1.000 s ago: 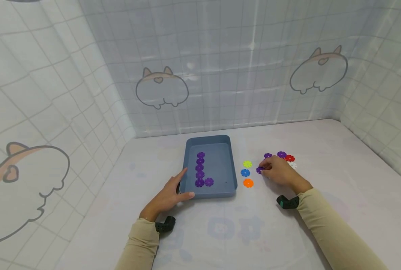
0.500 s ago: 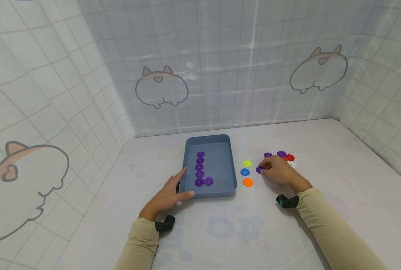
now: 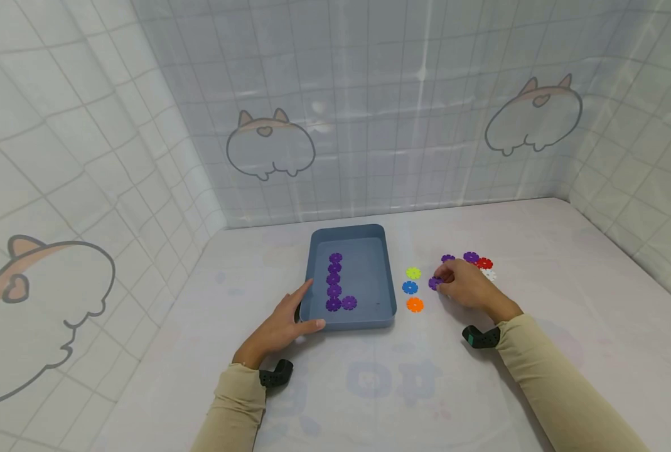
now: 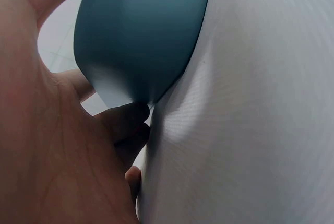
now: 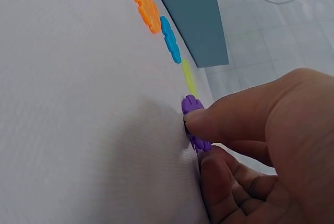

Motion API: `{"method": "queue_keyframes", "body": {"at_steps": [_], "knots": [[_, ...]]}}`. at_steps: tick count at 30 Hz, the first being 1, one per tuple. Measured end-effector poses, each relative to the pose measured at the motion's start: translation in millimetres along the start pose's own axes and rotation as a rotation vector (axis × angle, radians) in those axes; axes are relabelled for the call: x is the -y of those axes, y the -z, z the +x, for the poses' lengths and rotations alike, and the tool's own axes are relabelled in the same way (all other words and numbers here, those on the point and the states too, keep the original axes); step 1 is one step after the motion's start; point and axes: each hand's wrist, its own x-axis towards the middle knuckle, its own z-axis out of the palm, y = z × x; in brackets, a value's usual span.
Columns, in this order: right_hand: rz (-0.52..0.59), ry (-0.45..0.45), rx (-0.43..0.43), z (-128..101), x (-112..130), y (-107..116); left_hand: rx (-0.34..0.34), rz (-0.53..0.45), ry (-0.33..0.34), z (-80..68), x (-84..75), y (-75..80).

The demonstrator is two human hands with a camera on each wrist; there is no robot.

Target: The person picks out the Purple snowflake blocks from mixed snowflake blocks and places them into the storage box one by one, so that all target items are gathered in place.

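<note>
1. Since the earlier head pictures almost nothing has shifted: the right hand (image 3: 464, 285) stays at the same spot on the tabletop (image 3: 538, 326), and the purple disc (image 3: 434, 283) under its fingertips has not left the surface.
2. The left hand (image 3: 283, 326) also stays where it was, against the near left corner of the blue tray (image 3: 388, 311).
3. The right hand lies low on the tabletop, knuckles up, wrist toward the person. In the right wrist view its thumb and fingers (image 5: 219, 122) pinch the purple disc (image 5: 194, 125), which stands tilted on edge against the cloth.
4. The left hand is loosely spread: thumb along the tray's near wall, fingers along its left wall. The left wrist view shows the fingers (image 4: 128, 125) tucked at the tray's corner (image 4: 141, 36).
5. The pinched disc lies just right of a column of three loose discs: yellow-green (image 3: 413, 273), blue (image 3: 409, 287) and orange (image 3: 415, 305).
6. Beyond the right hand sit two more purple discs (image 3: 471, 257), a red one (image 3: 484, 263) and a white one (image 3: 489, 274).
7. Inside the tray, purple discs form an L (image 3: 335, 285).
</note>
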Motion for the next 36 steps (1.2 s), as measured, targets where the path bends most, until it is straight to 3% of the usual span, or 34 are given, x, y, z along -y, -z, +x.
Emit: {"method": "queue_keyframes", "body": {"at_steps": [11, 20, 36], "knots": [[-0.02, 0.02, -0.01, 1.2, 0.3, 0.1, -0.004, 0.016, 0.004, -0.4, -1.4, 1.3], [-0.039, 0.015, 0.031, 4.2, 2.7, 6.2, 0.0, 0.013, 0.003, -0.4, -1.0, 0.8], [0.01, 0.037, 0.041, 7.3, 1.9, 6.1, -0.003, 0.014, -0.002, 0.9, 0.4, 0.5]]}}
